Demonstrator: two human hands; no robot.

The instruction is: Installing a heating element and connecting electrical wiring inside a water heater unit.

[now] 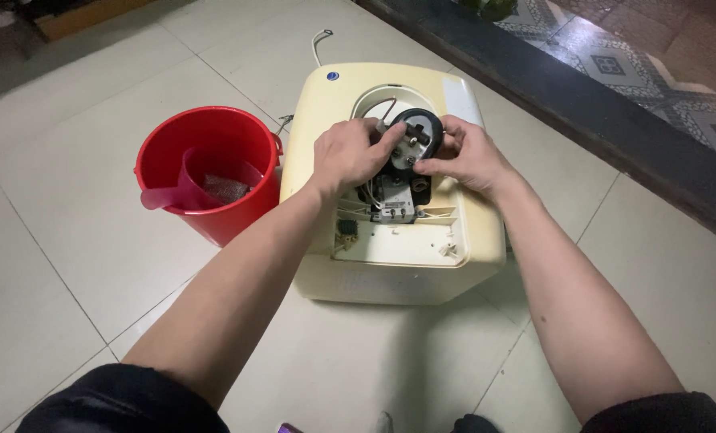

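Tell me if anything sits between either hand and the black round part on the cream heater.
Nothing visible does. The left hand and right hand both already touch the black round part over the cream heater's opening.

I see one label: a small round blue badge at the far-left corner of the cream heater casing. I observe no packages, signs or screens
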